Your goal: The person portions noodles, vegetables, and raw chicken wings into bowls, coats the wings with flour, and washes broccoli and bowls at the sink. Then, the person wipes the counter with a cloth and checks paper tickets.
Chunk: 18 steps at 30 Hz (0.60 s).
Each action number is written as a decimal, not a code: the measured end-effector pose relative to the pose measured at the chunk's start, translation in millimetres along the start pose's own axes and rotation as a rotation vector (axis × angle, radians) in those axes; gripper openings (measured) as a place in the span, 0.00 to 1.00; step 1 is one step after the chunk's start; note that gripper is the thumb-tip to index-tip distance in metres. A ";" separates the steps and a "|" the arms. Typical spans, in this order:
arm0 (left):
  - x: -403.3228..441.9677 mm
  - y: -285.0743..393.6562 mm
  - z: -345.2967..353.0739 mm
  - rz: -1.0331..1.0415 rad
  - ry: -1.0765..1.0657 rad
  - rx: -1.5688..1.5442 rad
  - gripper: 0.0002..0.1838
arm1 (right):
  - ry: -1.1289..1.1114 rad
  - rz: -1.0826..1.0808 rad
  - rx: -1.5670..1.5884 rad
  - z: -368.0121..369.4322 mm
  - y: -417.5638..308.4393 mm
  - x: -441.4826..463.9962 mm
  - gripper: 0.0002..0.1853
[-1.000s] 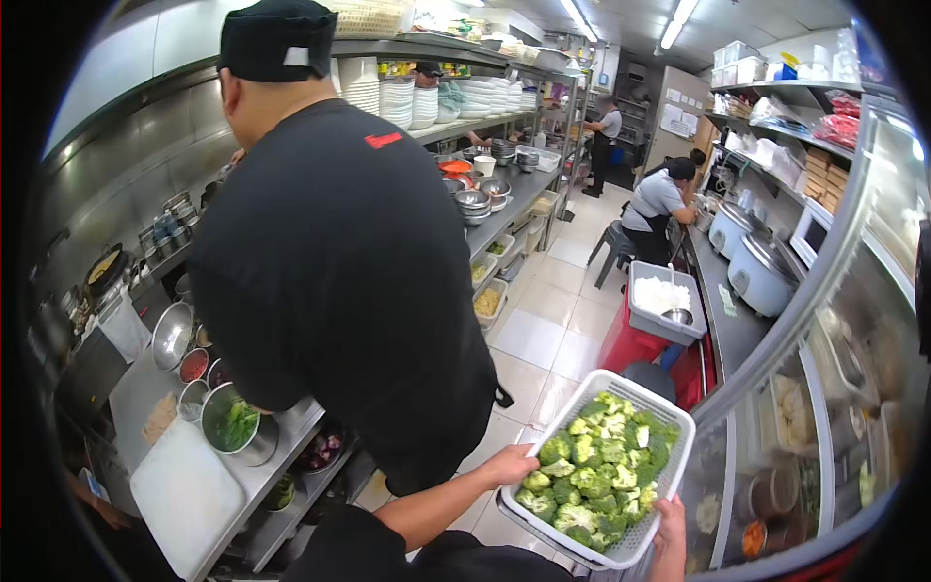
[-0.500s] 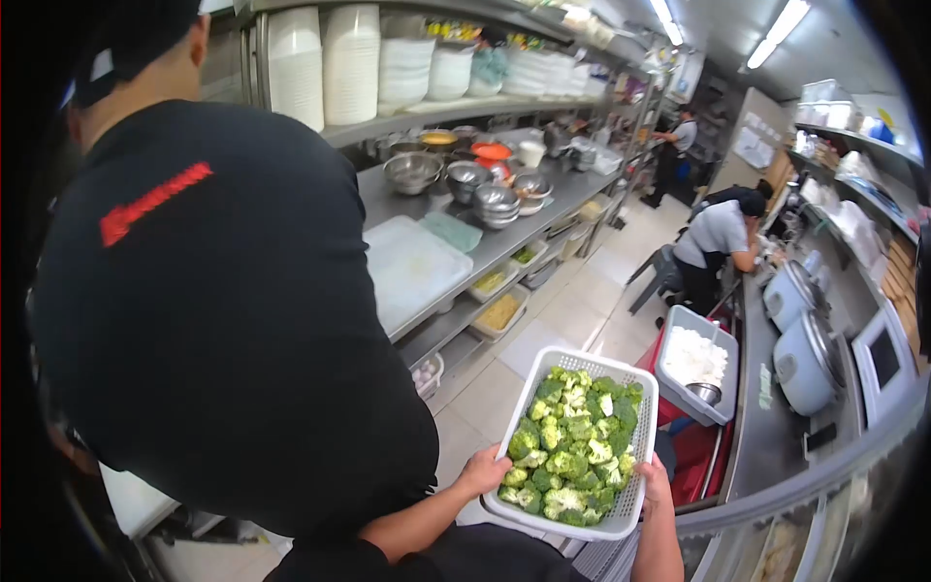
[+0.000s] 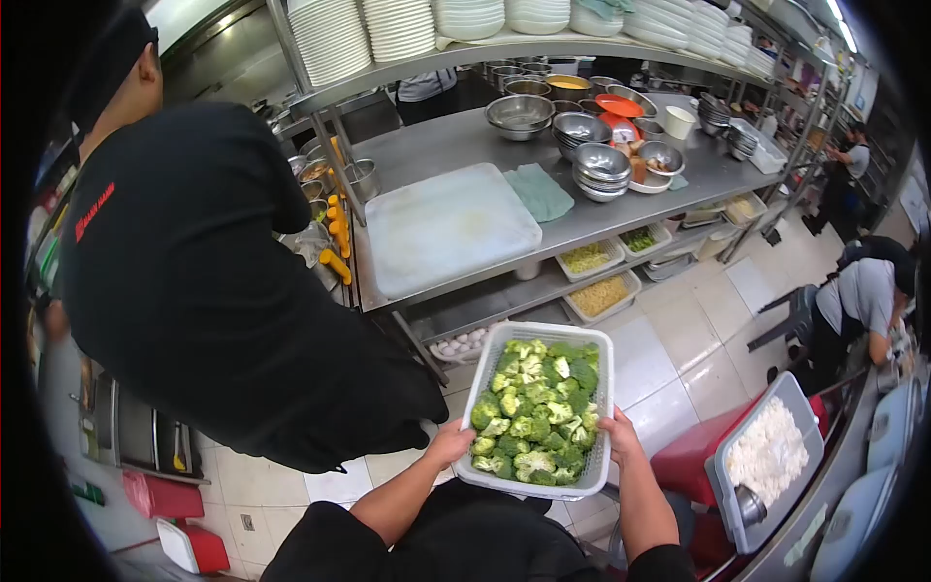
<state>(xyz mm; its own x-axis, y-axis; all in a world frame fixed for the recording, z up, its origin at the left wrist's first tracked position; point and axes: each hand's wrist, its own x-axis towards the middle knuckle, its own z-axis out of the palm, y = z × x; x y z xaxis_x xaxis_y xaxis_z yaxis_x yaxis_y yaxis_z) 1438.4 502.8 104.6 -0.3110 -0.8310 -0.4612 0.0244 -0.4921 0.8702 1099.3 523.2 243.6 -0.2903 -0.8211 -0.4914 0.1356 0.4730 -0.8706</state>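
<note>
A white perforated basket (image 3: 608, 388) full of cut broccoli (image 3: 538, 412) is held level in front of my body. My left hand (image 3: 451, 444) grips its left side near the lower corner, with the fingers wrapped under the rim. On the opposite side, my right hand (image 3: 621, 435) is closed round the edge. Beyond the basket, a steel counter (image 3: 417, 155) carries a white cutting board (image 3: 451, 228), a green cloth (image 3: 538, 191) and stacked metal bowls (image 3: 601, 170).
A co-worker in black (image 3: 213, 281) stands close at the left. White rice (image 3: 768, 448) fills a grey tub at the right, near a person bent over (image 3: 858, 306). Below the counter are food bins (image 3: 599, 296); plates (image 3: 398, 29) fill the shelf above.
The view has swung left, from the aisle towards the counter and its cutting board. Both hands still hold the basket, which now sits nearer the middle of the view.
</note>
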 end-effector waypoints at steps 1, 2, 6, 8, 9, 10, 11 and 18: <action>29.2 -21.4 -17.7 0.031 0.032 -0.045 0.21 | -0.015 0.011 -0.050 22.6 -0.8 29.7 0.29; 50.5 -42.0 -35.7 0.057 0.065 -0.083 0.21 | -0.029 0.027 -0.092 43.8 3.2 57.6 0.29; 85.2 -50.2 -80.3 -0.008 0.191 -0.271 0.20 | -0.130 0.078 -0.195 110.1 -2.7 153.1 0.27; 96.7 -59.8 -47.5 0.003 0.310 -0.319 0.19 | -0.151 0.102 -0.197 94.7 4.8 188.0 0.26; 104.0 -64.0 -53.1 0.003 0.367 -0.320 0.19 | -0.149 0.121 -0.197 109.5 4.9 205.2 0.26; 114.6 -57.0 -56.6 0.002 0.425 -0.328 0.19 | -0.170 0.087 -0.270 124.1 0.2 228.8 0.26; 123.3 -53.6 -60.8 -0.058 0.470 -0.311 0.18 | -0.180 0.071 -0.344 134.5 -0.7 248.4 0.27; 230.3 -91.0 -81.1 -0.049 0.533 -0.536 0.16 | -0.220 -0.032 -0.779 135.7 31.6 330.4 0.28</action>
<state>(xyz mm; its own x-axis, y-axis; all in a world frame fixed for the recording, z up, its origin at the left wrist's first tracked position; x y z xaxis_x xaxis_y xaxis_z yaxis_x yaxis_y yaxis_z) 1441.6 335.1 -94.9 0.1742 -0.7506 -0.6374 0.5237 -0.4775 0.7055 1136.2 223.5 50.2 -0.0793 -0.8435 -0.5313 -0.5922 0.4686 -0.6555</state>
